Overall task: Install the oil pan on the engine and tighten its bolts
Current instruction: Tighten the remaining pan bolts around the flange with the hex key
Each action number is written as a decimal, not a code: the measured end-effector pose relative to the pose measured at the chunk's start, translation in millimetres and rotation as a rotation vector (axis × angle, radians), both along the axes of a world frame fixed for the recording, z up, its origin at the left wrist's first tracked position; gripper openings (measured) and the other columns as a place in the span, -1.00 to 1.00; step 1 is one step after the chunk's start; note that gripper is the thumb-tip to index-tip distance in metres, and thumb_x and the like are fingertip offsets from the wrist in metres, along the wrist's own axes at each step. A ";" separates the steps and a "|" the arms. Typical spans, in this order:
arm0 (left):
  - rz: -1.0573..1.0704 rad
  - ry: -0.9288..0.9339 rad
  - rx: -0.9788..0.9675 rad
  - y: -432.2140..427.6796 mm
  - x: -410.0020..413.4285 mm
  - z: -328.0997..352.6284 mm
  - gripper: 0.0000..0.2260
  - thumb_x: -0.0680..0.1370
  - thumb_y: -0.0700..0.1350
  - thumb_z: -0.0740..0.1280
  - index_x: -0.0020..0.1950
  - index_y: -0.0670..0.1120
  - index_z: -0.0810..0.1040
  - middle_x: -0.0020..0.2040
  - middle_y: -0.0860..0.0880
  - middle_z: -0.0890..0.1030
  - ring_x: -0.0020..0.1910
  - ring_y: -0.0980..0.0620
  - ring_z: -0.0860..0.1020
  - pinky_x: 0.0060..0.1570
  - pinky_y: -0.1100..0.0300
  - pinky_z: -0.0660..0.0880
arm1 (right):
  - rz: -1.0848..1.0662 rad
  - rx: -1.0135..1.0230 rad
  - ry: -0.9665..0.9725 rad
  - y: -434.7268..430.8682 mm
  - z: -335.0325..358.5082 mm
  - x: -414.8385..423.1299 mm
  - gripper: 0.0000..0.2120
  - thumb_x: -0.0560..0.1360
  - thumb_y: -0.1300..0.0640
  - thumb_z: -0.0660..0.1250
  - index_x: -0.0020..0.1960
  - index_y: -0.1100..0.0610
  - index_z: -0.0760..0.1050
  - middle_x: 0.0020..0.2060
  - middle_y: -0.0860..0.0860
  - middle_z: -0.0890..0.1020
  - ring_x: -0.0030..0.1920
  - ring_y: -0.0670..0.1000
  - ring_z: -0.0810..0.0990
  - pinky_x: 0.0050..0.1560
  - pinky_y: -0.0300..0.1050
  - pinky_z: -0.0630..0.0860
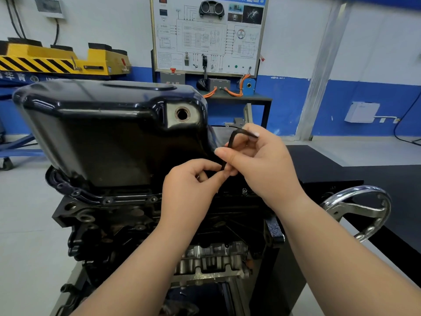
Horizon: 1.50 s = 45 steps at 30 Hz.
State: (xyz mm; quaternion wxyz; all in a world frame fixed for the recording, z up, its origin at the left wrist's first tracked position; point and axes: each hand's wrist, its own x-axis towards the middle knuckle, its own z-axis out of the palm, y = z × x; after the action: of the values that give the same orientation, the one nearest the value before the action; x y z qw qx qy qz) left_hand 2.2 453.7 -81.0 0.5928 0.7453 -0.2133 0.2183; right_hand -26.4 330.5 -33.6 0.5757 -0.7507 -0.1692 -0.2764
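Down low, nearest the camera, two bare forearms reach up over the engine [109, 224], which sits with its grey cast parts toward the floor and its black block above. The left hand [189, 185] has its fingers curled and pinches the lower end of a black L-shaped key [230, 144] between thumb and fingertips. The right hand [257, 160], just beside and touching it, also has curled fingers; it holds the key's bend, with thumb and forefinger on the short arm and the other fingers against the long shaft. Both hands hide the key's tip, so what it meets cannot be told. They also cover the right stretch of the flange. The pan [102, 133], glossy black, rests on top of the engine just behind the hands, its drain hole [182, 114] open and facing the camera. Bolts [107, 200] show along its front flange, left of the hands. To the right, a chrome handwheel [357, 210] stands near the right wrist, before a black bench [330, 163]. Farther back, a wiring board [207, 35] stands against the blue-and-white wall, with orange cables [237, 93] on the shelf below it, and a yellow lift [57, 60] is at the far left.
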 end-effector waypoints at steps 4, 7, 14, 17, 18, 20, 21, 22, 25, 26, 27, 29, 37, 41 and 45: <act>-0.019 -0.032 0.035 1.6 -0.9 2.2 -0.92 0.41 0.02 0.42 -0.28 0.10 0.64 -0.56 0.12 0.39 -0.54 0.21 0.34 -0.52 0.44 0.25 | 0.045 -0.054 0.019 0.1 0.0 -2.2 -0.95 0.46 0.25 0.38 -0.11 0.16 0.52 -0.35 -0.04 0.60 -0.38 -0.07 0.58 -0.35 -0.26 0.51; -0.027 -0.026 0.044 3.9 0.3 2.7 -0.91 0.44 0.02 0.41 -0.27 0.10 0.64 -0.57 0.11 0.37 -0.54 0.21 0.33 -0.51 0.44 0.24 | 0.077 -0.098 0.043 -1.1 1.0 -4.0 -0.80 0.53 0.33 0.25 0.09 0.15 0.56 -0.15 -0.02 0.68 -0.30 -0.05 0.60 -0.32 -0.22 0.55; -0.028 -0.037 0.087 5.8 0.4 4.7 -0.85 0.44 -0.03 0.42 -0.28 0.21 0.59 -0.57 0.13 0.40 -0.53 0.23 0.37 -0.47 0.45 0.29 | 0.054 -0.071 0.031 2.1 -0.2 -2.7 -0.81 0.51 0.34 0.28 -0.05 0.09 0.56 -0.25 0.03 0.66 -0.35 -0.08 0.58 -0.34 -0.28 0.54; -0.010 -0.043 0.062 4.5 -0.6 4.3 -0.88 0.41 -0.01 0.43 -0.29 0.20 0.57 -0.56 0.12 0.42 -0.53 0.23 0.38 -0.46 0.45 0.30 | 0.009 -0.016 0.013 3.1 -2.4 -2.0 -0.86 0.46 0.30 0.38 -0.16 0.09 0.50 -0.42 0.00 0.60 -0.42 -0.10 0.58 -0.36 -0.30 0.52; -0.003 -0.047 0.059 3.8 -0.3 4.0 -0.89 0.40 -0.01 0.44 -0.29 0.19 0.57 -0.55 0.12 0.42 -0.53 0.23 0.38 -0.47 0.45 0.30 | -0.005 -0.006 0.012 3.0 -2.8 -2.0 -0.84 0.45 0.29 0.39 -0.18 0.09 0.46 -0.43 -0.01 0.57 -0.44 -0.11 0.57 -0.37 -0.30 0.51; 0.005 -0.056 0.066 2.7 0.2 3.2 -0.91 0.40 -0.01 0.44 -0.29 0.15 0.59 -0.55 0.12 0.42 -0.53 0.22 0.37 -0.47 0.45 0.30 | -0.014 -0.029 0.005 2.0 -3.3 -2.4 -0.84 0.44 0.28 0.40 -0.19 0.10 0.43 -0.42 -0.04 0.55 -0.45 -0.13 0.54 -0.39 -0.30 0.49; 0.005 -0.063 0.074 2.6 0.3 2.9 -0.92 0.41 0.00 0.43 -0.29 0.13 0.60 -0.54 0.12 0.42 -0.53 0.21 0.36 -0.48 0.45 0.30 | 0.001 -0.046 0.004 1.4 -3.1 -3.4 -0.87 0.45 0.28 0.39 -0.16 0.11 0.45 -0.39 -0.06 0.56 -0.44 -0.14 0.53 -0.38 -0.31 0.48; 0.002 -0.073 0.083 2.9 0.1 2.4 -0.92 0.42 0.01 0.42 -0.29 0.12 0.60 -0.53 0.11 0.42 -0.53 0.21 0.36 -0.48 0.44 0.30 | 0.027 -0.061 0.009 0.9 -2.3 -5.0 -0.89 0.47 0.28 0.36 -0.10 0.11 0.48 -0.32 -0.07 0.58 -0.42 -0.13 0.54 -0.37 -0.33 0.46; -0.011 -0.104 0.105 4.0 0.2 2.1 -0.88 0.45 -0.01 0.41 -0.28 0.17 0.58 -0.52 0.11 0.44 -0.51 0.21 0.38 -0.47 0.43 0.30 | 0.068 -0.137 0.023 -1.6 0.2 -8.3 -0.77 0.53 0.32 0.26 0.11 0.07 0.52 -0.10 -0.07 0.64 -0.31 -0.19 0.57 -0.25 -0.40 0.46; -0.014 -0.106 0.107 4.3 0.6 2.2 -0.86 0.45 -0.03 0.41 -0.27 0.20 0.57 -0.52 0.13 0.44 -0.50 0.22 0.40 -0.45 0.45 0.31 | 0.069 -0.152 0.023 -2.0 1.1 -8.9 -0.75 0.53 0.34 0.24 0.13 0.09 0.52 -0.10 -0.06 0.65 -0.30 -0.25 0.56 -0.21 -0.40 0.48; -0.015 -0.104 0.108 4.5 1.0 2.3 -0.84 0.45 -0.05 0.42 -0.25 0.21 0.57 -0.52 0.15 0.45 -0.50 0.24 0.41 -0.43 0.46 0.31 | 0.066 -0.147 0.021 -2.0 1.5 -8.9 -0.76 0.54 0.35 0.24 0.12 0.12 0.54 -0.12 -0.04 0.66 -0.32 -0.29 0.55 -0.22 -0.40 0.49; -0.015 -0.094 0.109 4.1 1.5 2.4 -0.85 0.45 -0.07 0.42 -0.22 0.20 0.57 -0.53 0.18 0.44 -0.49 0.26 0.41 -0.41 0.48 0.32 | 0.040 -0.109 0.023 -1.3 2.0 -8.3 -0.81 0.52 0.35 0.27 0.04 0.14 0.57 -0.18 -0.02 0.68 -0.40 -0.28 0.53 -0.30 -0.37 0.50; 0.005 -0.069 0.104 1.9 1.2 0.9 -0.92 0.40 -0.01 0.44 -0.28 0.07 0.58 -0.53 0.09 0.41 -0.50 0.20 0.37 -0.43 0.37 0.35 | -0.107 -0.098 0.003 3.2 -3.2 -4.2 -0.85 0.39 0.18 0.47 -0.24 0.10 0.49 -0.39 -0.08 0.57 -0.42 0.06 0.46 -0.35 -0.22 0.50; -0.010 -0.067 0.128 3.5 1.5 2.0 -0.91 0.44 -0.05 0.42 -0.27 0.08 0.59 -0.53 0.10 0.41 -0.49 0.21 0.38 -0.43 0.37 0.36 | 0.057 -0.120 0.024 0.1 -0.9 -9.5 -0.85 0.51 0.26 0.31 -0.02 0.04 0.55 -0.16 -0.08 0.65 -0.41 -0.17 0.56 -0.34 -0.39 0.47; -0.028 -0.042 0.145 5.3 2.7 2.2 -0.87 0.45 -0.04 0.40 -0.26 0.18 0.56 -0.52 0.15 0.45 -0.49 0.22 0.40 -0.43 0.39 0.36 | 0.086 -0.139 0.044 -1.7 -0.1 -9.2 -0.81 0.53 0.35 0.26 0.04 0.16 0.58 -0.17 -0.01 0.67 -0.34 -0.30 0.60 -0.28 -0.48 0.46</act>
State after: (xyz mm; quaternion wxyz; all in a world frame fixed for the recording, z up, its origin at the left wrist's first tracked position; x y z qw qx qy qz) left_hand 4.8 458.9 -78.8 0.5358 0.7783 -0.2515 0.2096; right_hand -35.6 328.8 -33.7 0.5370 -0.7868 -0.2075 -0.2223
